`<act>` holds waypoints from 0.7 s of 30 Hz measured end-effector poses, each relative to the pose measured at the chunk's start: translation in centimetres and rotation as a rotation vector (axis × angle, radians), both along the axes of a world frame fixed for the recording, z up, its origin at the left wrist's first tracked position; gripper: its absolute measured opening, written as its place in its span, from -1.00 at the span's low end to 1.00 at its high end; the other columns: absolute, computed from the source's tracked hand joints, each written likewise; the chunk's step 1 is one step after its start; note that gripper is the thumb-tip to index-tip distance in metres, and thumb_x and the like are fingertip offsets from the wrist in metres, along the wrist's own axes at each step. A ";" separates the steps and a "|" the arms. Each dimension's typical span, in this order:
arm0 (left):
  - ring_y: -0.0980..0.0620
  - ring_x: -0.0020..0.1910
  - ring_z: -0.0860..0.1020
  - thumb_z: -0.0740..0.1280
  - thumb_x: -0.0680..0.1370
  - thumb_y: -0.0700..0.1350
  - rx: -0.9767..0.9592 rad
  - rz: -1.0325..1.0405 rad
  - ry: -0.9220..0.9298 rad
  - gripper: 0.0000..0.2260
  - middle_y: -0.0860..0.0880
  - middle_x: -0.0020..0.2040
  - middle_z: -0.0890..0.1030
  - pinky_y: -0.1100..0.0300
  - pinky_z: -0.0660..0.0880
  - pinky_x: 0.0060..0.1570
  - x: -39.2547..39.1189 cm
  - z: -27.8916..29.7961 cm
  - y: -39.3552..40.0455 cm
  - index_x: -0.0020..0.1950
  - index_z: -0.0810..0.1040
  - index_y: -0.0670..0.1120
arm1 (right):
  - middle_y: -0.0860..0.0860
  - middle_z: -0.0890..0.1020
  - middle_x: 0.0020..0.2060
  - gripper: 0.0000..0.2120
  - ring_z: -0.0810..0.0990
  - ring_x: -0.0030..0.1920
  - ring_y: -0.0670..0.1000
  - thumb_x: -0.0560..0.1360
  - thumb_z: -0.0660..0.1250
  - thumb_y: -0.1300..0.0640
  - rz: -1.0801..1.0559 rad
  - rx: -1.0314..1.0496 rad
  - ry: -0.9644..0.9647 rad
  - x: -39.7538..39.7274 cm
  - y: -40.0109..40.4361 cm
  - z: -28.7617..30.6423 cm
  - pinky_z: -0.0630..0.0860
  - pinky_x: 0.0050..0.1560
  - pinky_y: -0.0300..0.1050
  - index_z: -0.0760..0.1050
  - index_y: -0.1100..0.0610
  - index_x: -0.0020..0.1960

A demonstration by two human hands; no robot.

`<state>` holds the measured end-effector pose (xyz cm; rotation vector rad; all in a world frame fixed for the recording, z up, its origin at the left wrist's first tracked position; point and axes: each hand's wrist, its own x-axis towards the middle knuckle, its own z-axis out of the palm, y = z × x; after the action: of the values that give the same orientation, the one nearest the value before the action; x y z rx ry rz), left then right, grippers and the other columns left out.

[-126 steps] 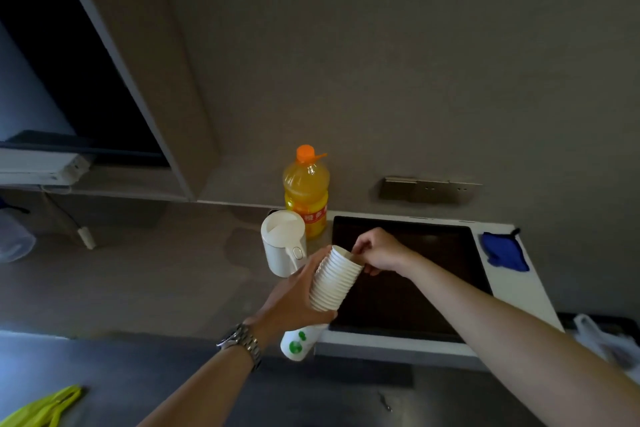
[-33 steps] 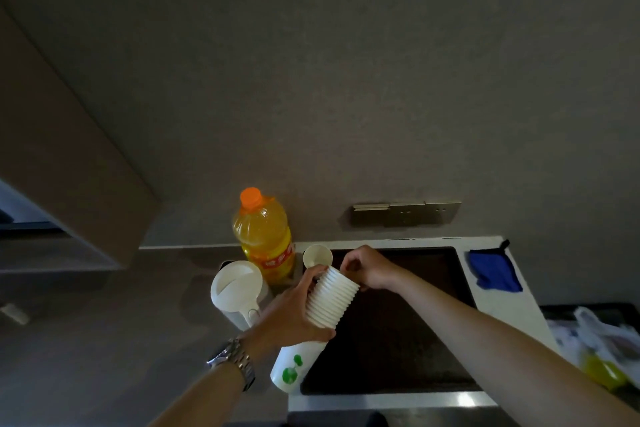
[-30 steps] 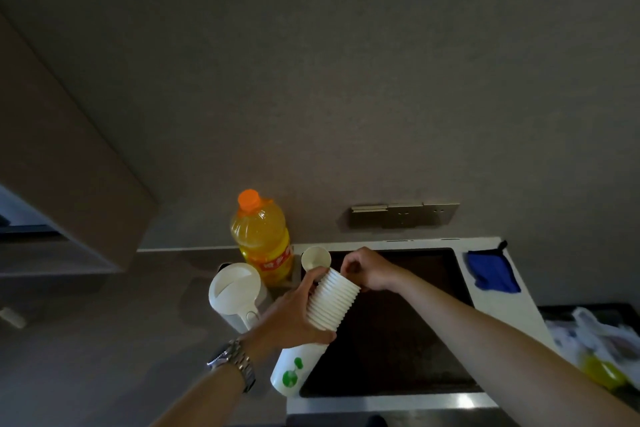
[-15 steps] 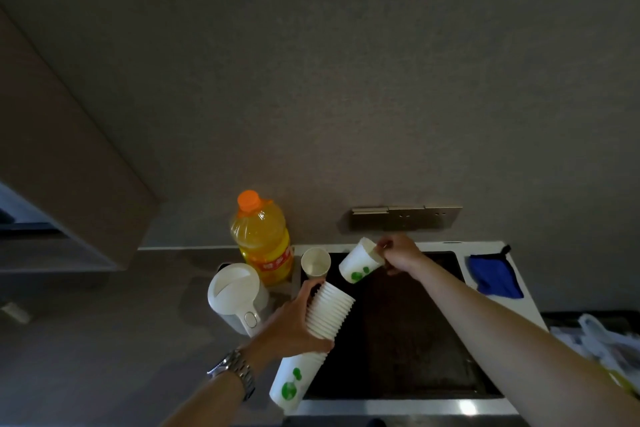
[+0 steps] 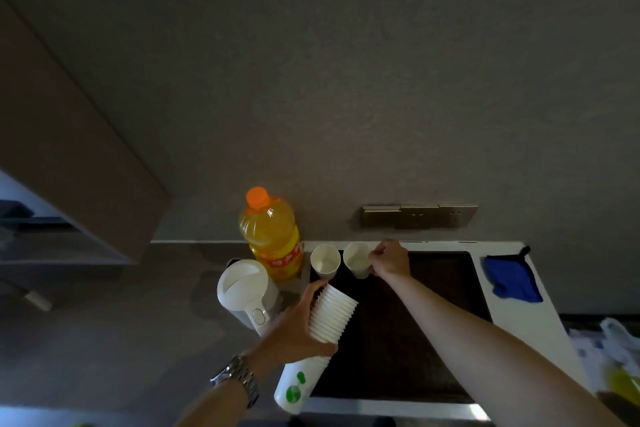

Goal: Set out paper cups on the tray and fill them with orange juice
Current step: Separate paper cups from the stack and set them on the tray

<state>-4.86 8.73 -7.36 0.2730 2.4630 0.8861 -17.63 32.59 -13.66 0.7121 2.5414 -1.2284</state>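
The left hand [image 5: 294,333] gripped the tilted stack of paper cups [image 5: 330,317] above the dark tray [image 5: 433,340]. The right hand [image 5: 389,258] pinched the second cup [image 5: 356,263], upright at the tray's far edge beside the first cup [image 5: 325,261]. The orange juice bottle [image 5: 272,236] stood just left of the tray.

The bottle [image 5: 272,239] is orange-yellow with an orange cap and a red label. The cup stack [image 5: 320,333] is white with green spots at its lowest cup. Two cups [image 5: 325,261] on the dark brown tray [image 5: 408,333] are white. The kettle [image 5: 246,291] is white, the cloth [image 5: 512,279] blue, the watch [image 5: 239,376] silver, the wall [image 5: 346,80] grey-brown.
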 end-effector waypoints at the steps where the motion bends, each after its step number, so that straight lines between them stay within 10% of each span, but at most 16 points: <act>1: 0.11 0.14 0.51 0.57 0.26 0.25 -0.001 0.005 0.002 0.01 0.15 0.21 0.48 0.09 0.56 0.13 0.0 -0.1 0.0 0.52 -0.03 0.39 | 0.08 0.66 -0.08 -0.96 0.70 -0.08 0.10 0.53 0.41 0.20 -0.007 -0.005 -0.012 0.2 -0.1 -0.1 0.70 -0.02 0.07 0.56 0.10 -0.04; 21: 0.14 0.15 0.47 0.55 0.32 0.26 -0.014 0.006 0.017 0.02 0.21 0.22 0.42 0.27 0.40 -0.01 -0.4 0.1 0.3 0.56 -0.06 0.34 | 0.12 0.64 -0.04 -0.69 0.72 -0.24 0.09 0.66 0.20 -0.09 -0.123 -0.063 -0.085 2.2 0.3 0.9 0.66 -0.29 -0.03 0.41 0.16 0.17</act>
<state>-5.23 9.01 -7.28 0.2698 2.4864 0.8718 -15.47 32.90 -12.78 0.8977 2.4111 -1.2814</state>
